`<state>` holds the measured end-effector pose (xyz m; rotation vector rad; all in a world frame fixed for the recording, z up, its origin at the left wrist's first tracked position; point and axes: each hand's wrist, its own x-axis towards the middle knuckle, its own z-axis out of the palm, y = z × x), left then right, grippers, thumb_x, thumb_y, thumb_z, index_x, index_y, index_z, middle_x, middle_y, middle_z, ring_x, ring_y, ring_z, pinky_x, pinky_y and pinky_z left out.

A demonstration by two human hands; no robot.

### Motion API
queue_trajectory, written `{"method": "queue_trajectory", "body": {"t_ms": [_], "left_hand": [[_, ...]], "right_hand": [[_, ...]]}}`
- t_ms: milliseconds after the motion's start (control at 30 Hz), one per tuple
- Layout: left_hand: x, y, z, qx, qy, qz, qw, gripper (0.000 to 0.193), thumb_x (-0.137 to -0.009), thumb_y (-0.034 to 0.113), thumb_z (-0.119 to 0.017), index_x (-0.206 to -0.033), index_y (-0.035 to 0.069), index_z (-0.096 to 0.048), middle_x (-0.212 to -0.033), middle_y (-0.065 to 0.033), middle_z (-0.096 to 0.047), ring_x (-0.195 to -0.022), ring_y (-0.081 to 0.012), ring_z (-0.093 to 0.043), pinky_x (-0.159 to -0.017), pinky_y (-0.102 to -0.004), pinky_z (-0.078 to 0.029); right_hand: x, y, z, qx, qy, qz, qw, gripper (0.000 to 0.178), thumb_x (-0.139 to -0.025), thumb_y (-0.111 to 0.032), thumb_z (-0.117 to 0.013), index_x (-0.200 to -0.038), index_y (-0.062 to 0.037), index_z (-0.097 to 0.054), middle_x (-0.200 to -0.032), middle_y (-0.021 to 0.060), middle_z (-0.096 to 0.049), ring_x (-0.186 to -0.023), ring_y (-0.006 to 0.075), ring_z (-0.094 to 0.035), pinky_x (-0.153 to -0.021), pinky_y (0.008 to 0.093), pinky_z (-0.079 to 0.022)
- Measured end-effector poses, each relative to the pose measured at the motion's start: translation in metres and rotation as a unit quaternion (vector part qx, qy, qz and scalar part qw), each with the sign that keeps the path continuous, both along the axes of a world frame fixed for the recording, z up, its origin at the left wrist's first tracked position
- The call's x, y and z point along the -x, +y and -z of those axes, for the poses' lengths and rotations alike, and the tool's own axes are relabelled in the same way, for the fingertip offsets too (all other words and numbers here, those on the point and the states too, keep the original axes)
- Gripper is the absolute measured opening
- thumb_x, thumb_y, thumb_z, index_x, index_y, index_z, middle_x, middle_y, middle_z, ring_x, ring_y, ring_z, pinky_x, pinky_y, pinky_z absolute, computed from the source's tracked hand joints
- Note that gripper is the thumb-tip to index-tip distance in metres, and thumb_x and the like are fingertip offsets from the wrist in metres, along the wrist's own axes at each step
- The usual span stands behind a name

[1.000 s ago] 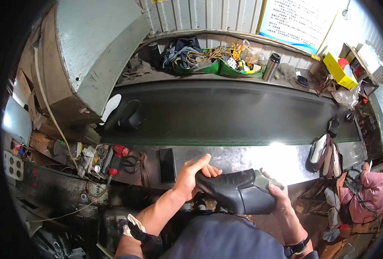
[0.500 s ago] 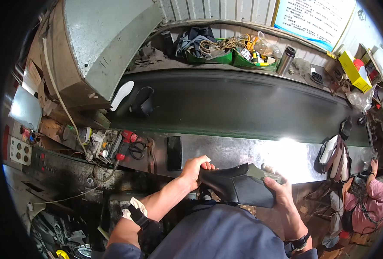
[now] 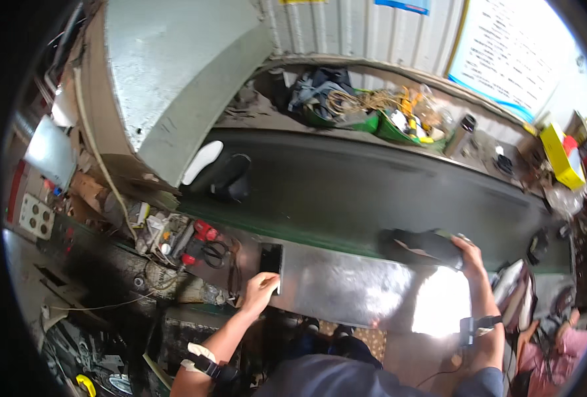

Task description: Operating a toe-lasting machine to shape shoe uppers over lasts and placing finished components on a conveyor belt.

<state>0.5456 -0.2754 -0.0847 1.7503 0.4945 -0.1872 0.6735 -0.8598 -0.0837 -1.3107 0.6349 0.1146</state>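
Two green bins (cord in one) | right hand: black shoe

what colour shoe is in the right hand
Black; the shoe shows best in the head view.

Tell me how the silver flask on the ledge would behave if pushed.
The silver flask would probably tip easily, since it stands tall and narrow. Once down, its cylindrical body would likely roll. Its smooth-looking metallic surface may be slippery.

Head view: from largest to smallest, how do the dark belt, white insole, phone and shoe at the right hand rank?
1. Dark belt
2. Shoe at the right hand
3. White insole, phone: too alike to rank; left hand partly covers phone.
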Motion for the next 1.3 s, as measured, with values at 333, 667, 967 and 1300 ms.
{"method": "queue_trajectory", "body": {"t_ms": [333,667,967,1300], "left_hand": [[-0.159,0.130,-0.002,-0.392,-0.097,0.037,0.914,0.079,-0.081,0.017,-0.077,-0.148,0.006,-0.037,-0.144,-0.0220,-0.048,-0.136,-0.0398,-0.043,-0.111,-0.0483,-0.039],[-0.333,0.087,-0.019,-0.372,-0.105,0.321,0.865,0.030,-0.078,0.026,-0.071,-0.070,-0.002,-0.067,-0.070,-0.0238,-0.064,-0.064,-0.0416,-0.064,-0.070,-0.0435,-0.053],[-0.471,0.249,0.086,-0.425,-0.336,0.034,0.840,0.030,-0.074,0.016,-0.078,-0.101,0.004,-0.071,-0.126,-0.0187,-0.062,-0.115,-0.0323,-0.059,-0.096,-0.0454,-0.048],[-0.455,0.201,0.059,-0.480,-0.238,0.130,0.834,0.041,-0.079,0.019,-0.073,-0.118,0.011,-0.066,-0.132,-0.0191,-0.058,-0.123,-0.0348,-0.054,-0.102,-0.0480,-0.046]], "right_hand": [[-0.033,0.060,0.016,0.338,-0.228,-0.142,0.902,0.040,-0.087,0.000,-0.072,-0.125,0.0011,-0.059,-0.097,0.0117,-0.072,-0.083,0.0204,-0.070,-0.074,0.0344,-0.058],[-0.023,0.321,-0.011,-0.191,0.075,-0.155,0.967,0.094,-0.095,-0.017,-0.072,-0.162,-0.0246,-0.006,-0.144,0.0144,-0.052,-0.131,0.0266,-0.051,-0.107,0.0530,-0.045],[-0.054,0.350,0.012,-0.317,0.090,0.060,0.942,0.085,-0.099,-0.012,-0.065,-0.162,-0.0316,-0.012,-0.156,0.0127,-0.036,-0.143,0.0282,-0.036,-0.112,0.0624,-0.032],[0.051,0.272,-0.016,-0.346,0.124,0.059,0.928,0.080,-0.097,-0.022,-0.069,-0.159,-0.0241,-0.019,-0.148,0.0085,-0.042,-0.137,0.0270,-0.043,-0.114,0.0587,-0.035]]}}
